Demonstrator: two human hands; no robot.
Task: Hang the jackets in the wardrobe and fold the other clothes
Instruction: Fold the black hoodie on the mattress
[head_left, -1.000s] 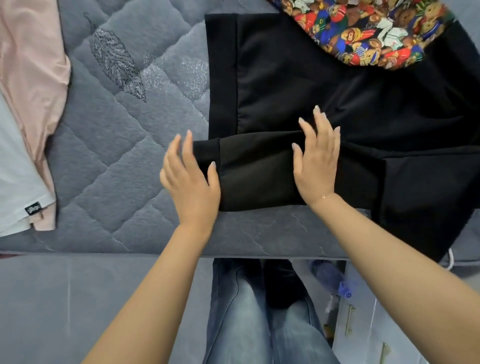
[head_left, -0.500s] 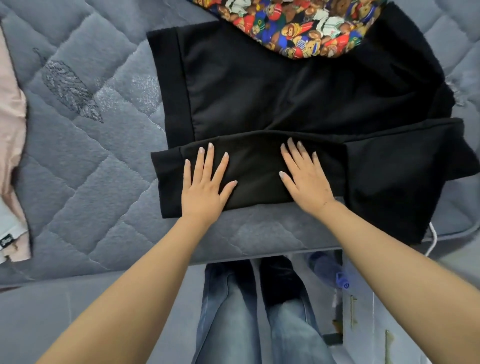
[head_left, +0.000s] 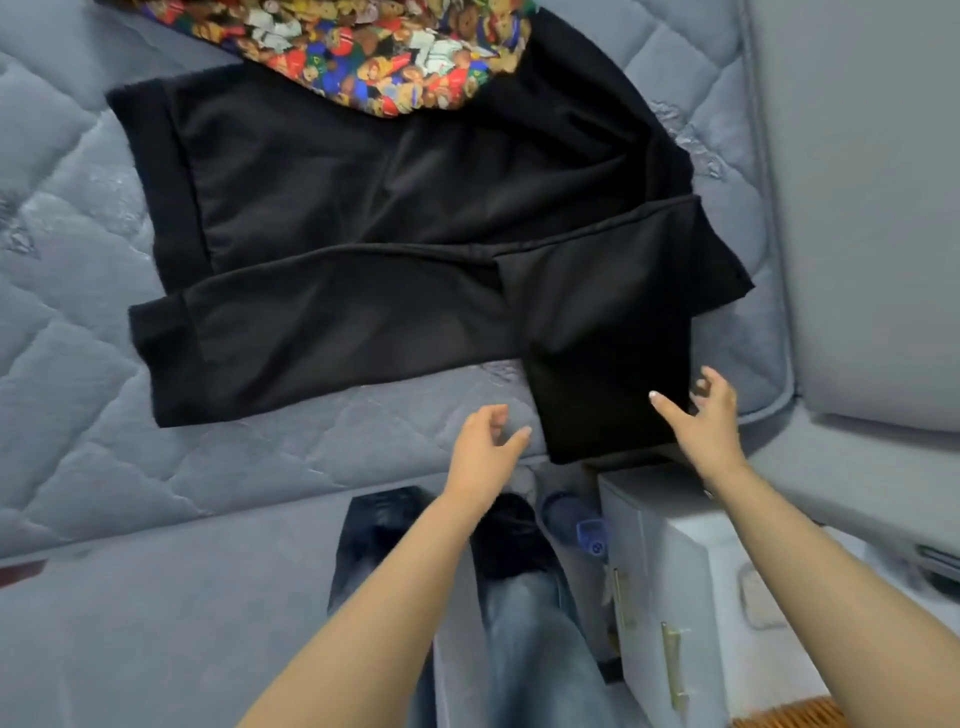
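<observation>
- Black garment (head_left: 374, 208) lies spread flat on the grey quilted mattress (head_left: 93, 447), ribbed hem band at the left end.
- One sleeve (head_left: 332, 332) is folded across the near side of the body, running left to right, cuff at the left.
- The garment's right-hand part (head_left: 608, 374) hangs toward the near edge of the mattress, its lower corner overlapping the top of the white cabinet (head_left: 670, 571).
- Colourful cartoon-print fabric (head_left: 363, 57) sits at the far top of the garment; whether it is a lining or a separate piece, cannot tell.
- Left hand (head_left: 483, 452): hovers over bare mattress just left of the hanging black part, fingers loosely curled, thumb out, holding nothing, not touching the cloth.
- Right hand (head_left: 711, 421): at the right edge of the hanging part, fingers spread and relaxed, thumb over the black cloth; no grip visible, contact unclear.
- Person's legs in blue jeans (head_left: 524, 639) stand between bed and cabinet.
- Cabinet has gold bar handles (head_left: 672, 670).
- Blue slipper (head_left: 576, 519) on the floor beside the cabinet.
- Grey padded surface (head_left: 872, 208) rises at the right of the mattress.
</observation>
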